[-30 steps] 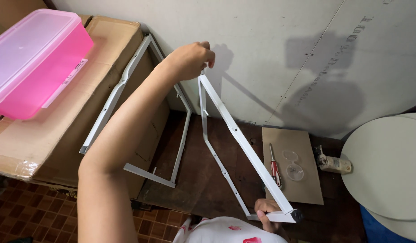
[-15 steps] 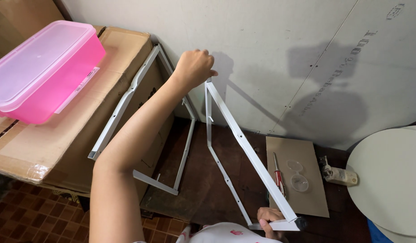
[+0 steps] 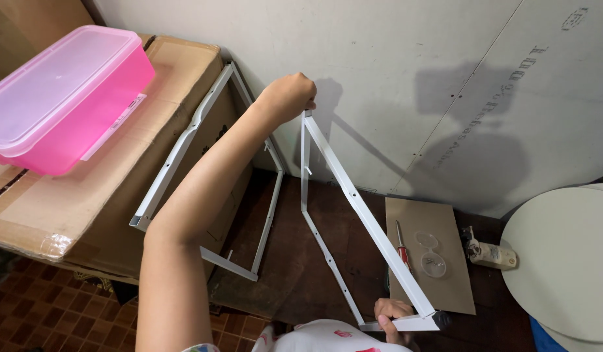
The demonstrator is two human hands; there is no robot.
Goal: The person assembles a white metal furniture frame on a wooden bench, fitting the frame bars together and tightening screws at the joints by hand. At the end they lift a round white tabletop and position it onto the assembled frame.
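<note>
My left hand (image 3: 289, 96) grips the top corner of a white metal frame (image 3: 360, 208), holding it upright near the wall. My right hand (image 3: 391, 311) grips the frame's lower bar, close to its black-capped bottom corner by my body. The frame is an open loop of thin white bars standing on the dark floor. A second white metal frame (image 3: 184, 146) leans against the cardboard box to the left, apart from both hands.
A large cardboard box (image 3: 99, 195) carries a pink lidded plastic bin (image 3: 60, 98) at left. On the floor at right lies a cardboard sheet (image 3: 428, 225) with a red screwdriver (image 3: 402, 246) and a clear round lid (image 3: 433, 261). A round white tabletop (image 3: 565, 261) lies at far right.
The view has shifted slightly down and right. My left hand with the frame's top corner sits lower and more central; my right hand stays on the lower bar.
</note>
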